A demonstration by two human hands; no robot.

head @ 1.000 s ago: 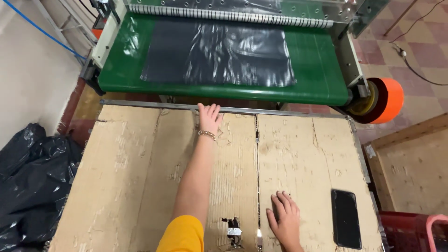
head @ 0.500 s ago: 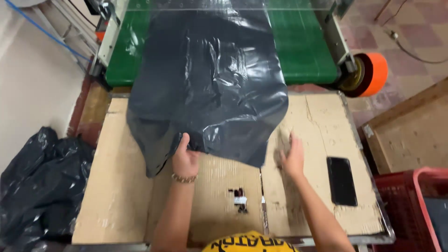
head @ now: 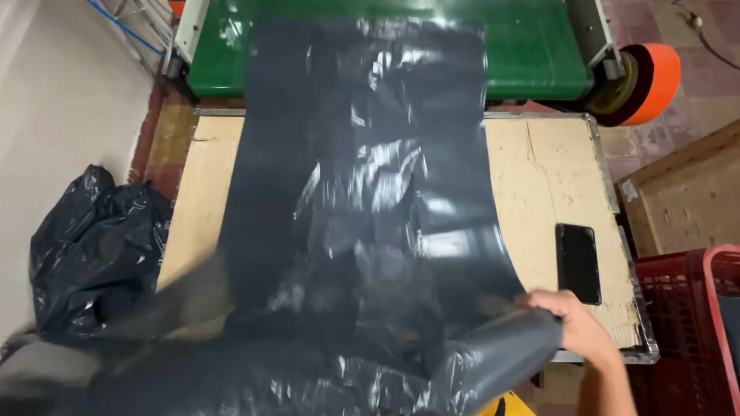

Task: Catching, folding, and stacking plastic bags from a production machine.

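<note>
A long sheet of dark grey plastic film [head: 362, 216] runs from the green conveyor belt [head: 532, 54] down over the cardboard-covered table [head: 555, 177] toward me. My right hand [head: 578, 327] grips the near right corner of the film at the table's front edge. The film bunches and blurs at the lower left. My left hand is hidden, somewhere under or behind the film.
A black phone [head: 578, 263] lies on the cardboard just beyond my right hand. A heap of black plastic [head: 92, 246] sits on the floor at the left. A red crate [head: 694, 331] stands at the right, and an orange roll [head: 644, 81] is mounted beside the machine.
The film has been drawn much farther off the belt and now covers most of the table. My right hand has come back to the near right edge; my left hand has gone out of sight.
</note>
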